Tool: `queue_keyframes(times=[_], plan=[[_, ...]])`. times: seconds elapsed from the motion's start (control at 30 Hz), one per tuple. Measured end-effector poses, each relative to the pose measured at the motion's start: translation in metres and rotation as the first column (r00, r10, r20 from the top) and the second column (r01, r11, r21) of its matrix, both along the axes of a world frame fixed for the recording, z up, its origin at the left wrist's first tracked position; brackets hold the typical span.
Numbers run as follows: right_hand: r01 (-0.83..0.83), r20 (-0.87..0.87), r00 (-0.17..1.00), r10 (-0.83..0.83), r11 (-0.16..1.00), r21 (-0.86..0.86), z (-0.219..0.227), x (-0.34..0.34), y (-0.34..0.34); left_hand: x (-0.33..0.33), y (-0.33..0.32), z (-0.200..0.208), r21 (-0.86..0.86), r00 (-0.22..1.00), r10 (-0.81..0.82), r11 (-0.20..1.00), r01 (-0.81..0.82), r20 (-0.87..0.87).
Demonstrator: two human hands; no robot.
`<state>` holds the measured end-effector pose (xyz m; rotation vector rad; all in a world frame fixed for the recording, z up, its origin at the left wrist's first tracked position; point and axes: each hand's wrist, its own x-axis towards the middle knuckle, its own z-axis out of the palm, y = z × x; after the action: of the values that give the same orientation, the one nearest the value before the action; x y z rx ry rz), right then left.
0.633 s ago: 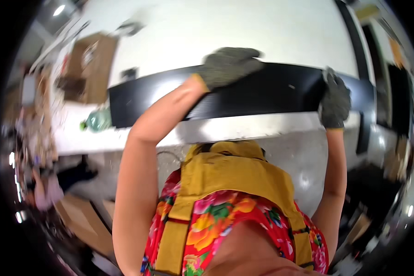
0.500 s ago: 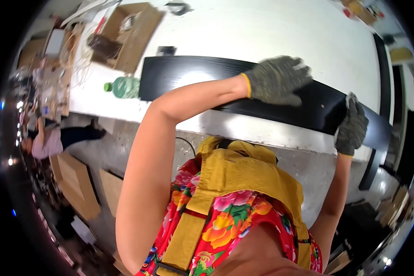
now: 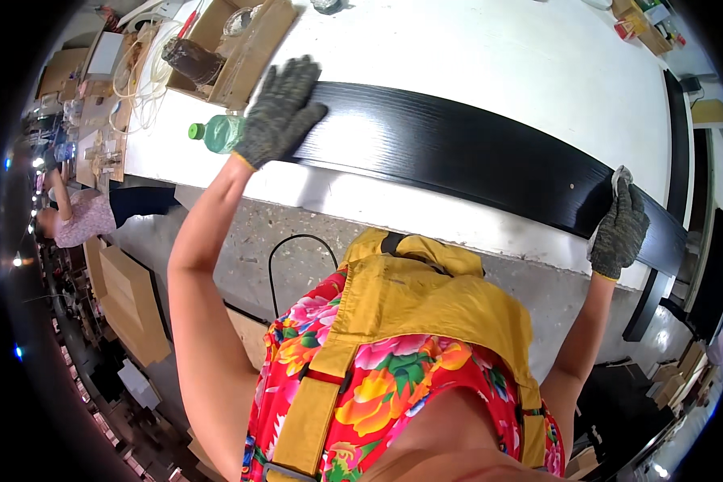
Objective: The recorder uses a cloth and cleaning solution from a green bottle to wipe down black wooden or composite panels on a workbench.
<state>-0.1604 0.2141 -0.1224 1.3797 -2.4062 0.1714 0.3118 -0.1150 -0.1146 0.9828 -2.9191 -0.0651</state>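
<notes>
Leftward sweeps your left hand [image 3: 279,116], from mid-board to the left end of the black board [image 3: 450,136] on the white table [image 3: 490,48], fingers spread. Your right hand [image 3: 620,229], fingers together, is over the other end; its grip I can't tell. Keep both palms flat, pressing evenly. Count: two hands, one board between them, one green bottle [image 3: 219,133].

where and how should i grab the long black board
Probably near both ends of the black board, by its long edge, coming from the person's side: it is long, narrow and flat on the white table, so wide-set holds should balance it best. The left hand is at its left end, the right hand near the other.
</notes>
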Motion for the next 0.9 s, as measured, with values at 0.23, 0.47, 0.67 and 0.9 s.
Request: queue_keyframes(times=[0.23,0.47,0.67,0.9], plan=[[-0.018,-0.045,0.999,0.020,0.999,0.030,-0.013,-0.013,0.010,-0.008,0.018,-0.017,-0.163,0.991,0.065,0.986,-0.046,0.114],[-0.065,-0.025,0.998,0.065,0.998,-0.010,-0.003,-0.002,0.006,-0.097,0.081,0.004,0.269,0.780,-0.575,0.733,0.625,-0.246],[-0.098,0.409,0.883,0.232,0.942,-0.322,0.001,0.017,0.007,-0.109,-0.050,0.018,0.693,0.799,0.354,0.713,0.107,-0.487],[-0.495,0.344,0.735,0.584,0.809,-0.316,0.037,0.140,-0.081,-0.115,-0.216,-0.105,0.998,0.375,0.927,-0.019,0.063,-0.007]])
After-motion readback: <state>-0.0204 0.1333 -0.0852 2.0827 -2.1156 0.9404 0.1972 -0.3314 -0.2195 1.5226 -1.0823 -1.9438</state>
